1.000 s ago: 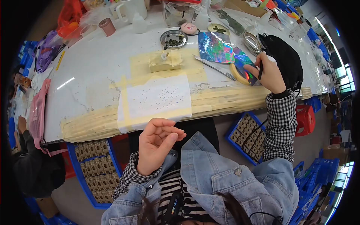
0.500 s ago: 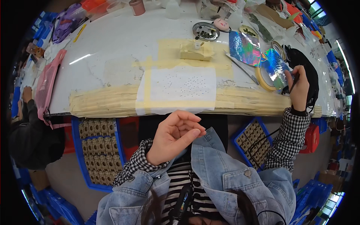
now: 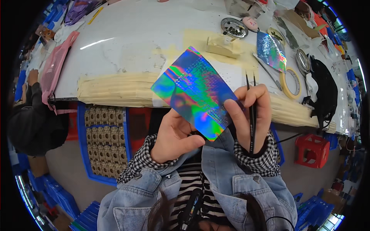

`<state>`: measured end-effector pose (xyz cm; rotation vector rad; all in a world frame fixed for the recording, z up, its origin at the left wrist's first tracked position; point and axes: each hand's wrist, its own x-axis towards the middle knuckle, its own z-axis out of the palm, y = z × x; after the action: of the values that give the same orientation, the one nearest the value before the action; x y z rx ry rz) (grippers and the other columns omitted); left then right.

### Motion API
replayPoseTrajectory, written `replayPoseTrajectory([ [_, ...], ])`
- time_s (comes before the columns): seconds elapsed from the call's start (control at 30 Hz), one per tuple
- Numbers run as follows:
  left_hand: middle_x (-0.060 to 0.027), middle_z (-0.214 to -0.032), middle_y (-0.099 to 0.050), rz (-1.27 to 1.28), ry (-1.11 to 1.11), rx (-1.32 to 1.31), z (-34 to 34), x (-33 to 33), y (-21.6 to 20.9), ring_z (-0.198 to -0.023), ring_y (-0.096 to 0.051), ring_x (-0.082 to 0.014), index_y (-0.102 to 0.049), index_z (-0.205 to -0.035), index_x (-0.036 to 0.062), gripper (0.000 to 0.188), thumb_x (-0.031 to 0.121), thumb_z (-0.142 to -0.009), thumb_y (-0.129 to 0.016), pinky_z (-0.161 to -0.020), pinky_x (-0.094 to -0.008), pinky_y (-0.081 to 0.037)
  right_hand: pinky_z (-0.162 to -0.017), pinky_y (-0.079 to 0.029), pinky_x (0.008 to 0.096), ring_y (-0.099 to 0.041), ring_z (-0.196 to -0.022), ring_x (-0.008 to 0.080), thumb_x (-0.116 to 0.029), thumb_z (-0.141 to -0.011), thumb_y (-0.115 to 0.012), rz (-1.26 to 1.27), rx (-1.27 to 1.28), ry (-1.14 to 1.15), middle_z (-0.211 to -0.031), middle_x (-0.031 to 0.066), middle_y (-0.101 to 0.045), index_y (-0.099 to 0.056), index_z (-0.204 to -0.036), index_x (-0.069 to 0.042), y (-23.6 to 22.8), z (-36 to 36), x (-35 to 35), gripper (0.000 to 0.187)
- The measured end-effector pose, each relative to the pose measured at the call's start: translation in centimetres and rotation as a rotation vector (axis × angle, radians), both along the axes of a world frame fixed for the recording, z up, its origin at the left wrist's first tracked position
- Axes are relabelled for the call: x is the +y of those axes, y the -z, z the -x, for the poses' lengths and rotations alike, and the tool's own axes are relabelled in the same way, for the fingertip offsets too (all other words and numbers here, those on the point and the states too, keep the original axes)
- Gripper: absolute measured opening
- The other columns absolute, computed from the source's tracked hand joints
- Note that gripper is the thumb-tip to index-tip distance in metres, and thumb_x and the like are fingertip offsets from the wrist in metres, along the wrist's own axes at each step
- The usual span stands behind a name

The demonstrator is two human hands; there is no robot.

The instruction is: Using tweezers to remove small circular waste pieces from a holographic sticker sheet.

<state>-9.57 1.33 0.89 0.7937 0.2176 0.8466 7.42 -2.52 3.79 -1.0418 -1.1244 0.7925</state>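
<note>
A shiny holographic sheet (image 3: 196, 92) with rows of small cut marks hangs tilted over the table's front edge. My right hand (image 3: 252, 111) pinches its right corner between thumb and fingers. The same hand also carries black tweezers (image 3: 252, 115), their tips pointing away from me. My left hand (image 3: 175, 134) is at the sheet's lower left with its thumb spread; its fingertips pass partly behind the sheet. Beneath the sheet, mostly covered by it, lies a white paper (image 3: 227, 77) with small dots, on the taped table edge (image 3: 115, 90).
To the right are a tape roll (image 3: 290, 82), another holographic sheet (image 3: 271, 52), metal tweezers (image 3: 268, 71) and a black bag (image 3: 323, 88). A round dish (image 3: 234, 27) holds dark bits. Left stands a blue crate (image 3: 83, 142) of metallic parts, past it another person's hand (image 3: 33, 77).
My right hand has brought the holographic sheet from beside the tape roll to the middle, tweezers still in its grasp. My left hand stays near the middle, now partly behind the sheet.
</note>
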Motion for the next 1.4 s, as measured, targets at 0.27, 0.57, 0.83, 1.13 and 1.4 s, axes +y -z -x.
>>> replayPoseTrajectory([
  [0.27,-0.0121,-0.103,-0.064,-0.043,-0.480,0.316,3.3,1.3,-0.2,-0.092,-0.061,-0.0134,-0.055,-0.111,-0.0067,0.024,-0.001,-0.088,-0.056,-0.083,-0.0262,-0.049,-0.059,-0.040,0.0178,-0.048,-0.066,0.0050,0.008,-0.083,-0.059,0.090,-0.036,-0.092,-0.080,0.0062,-0.055,-0.037,-0.085,-0.005,2.1,3.6,1.5,0.026],
  [0.57,-0.0115,-0.104,-0.064,0.046,-0.484,0.272,3.8,1.8,-0.3,-0.092,-0.062,-0.0137,-0.054,-0.112,-0.0038,0.024,-0.001,-0.088,-0.054,-0.084,-0.0263,-0.047,-0.054,-0.046,0.0178,-0.052,-0.065,0.0047,0.006,-0.085,-0.056,0.177,0.061,-0.140,-0.082,0.0080,-0.058,-0.038,-0.086,-0.004,1.8,4.6,2.5,0.021],
  [0.83,-0.0117,-0.105,-0.063,0.014,-0.507,0.232,4.1,2.3,0.3,-0.094,-0.061,-0.0144,-0.053,-0.112,-0.0037,0.025,-0.001,-0.087,-0.056,-0.084,-0.0278,-0.049,-0.054,-0.049,0.0182,-0.053,-0.066,0.0042,0.006,-0.086,-0.055,0.224,0.065,-0.168,-0.085,0.0093,-0.060,-0.038,-0.086,-0.004,1.7,4.9,2.8,0.020],
  [1.13,-0.0109,-0.107,-0.062,-0.035,-0.470,0.333,3.7,1.7,0.3,-0.096,-0.060,-0.0146,-0.049,-0.113,-0.0028,0.034,-0.006,-0.082,-0.061,-0.084,-0.0276,-0.049,-0.053,-0.049,0.0180,-0.055,-0.064,0.0044,0.006,-0.086,-0.055,0.226,0.093,-0.162,-0.085,0.0092,-0.060,-0.037,-0.087,-0.004,2.1,5.0,2.6,0.021],
  [1.4,-0.0112,-0.105,-0.063,-0.056,-0.490,0.356,3.0,1.8,0.1,-0.095,-0.061,-0.0139,-0.050,-0.113,-0.0035,0.034,-0.006,-0.081,-0.061,-0.083,-0.0272,-0.049,-0.059,-0.051,0.0189,-0.057,-0.071,0.0064,0.006,-0.086,-0.054,0.196,0.070,-0.138,-0.091,0.0134,-0.061,-0.035,-0.087,-0.004,1.7,4.3,2.4,0.021],
])
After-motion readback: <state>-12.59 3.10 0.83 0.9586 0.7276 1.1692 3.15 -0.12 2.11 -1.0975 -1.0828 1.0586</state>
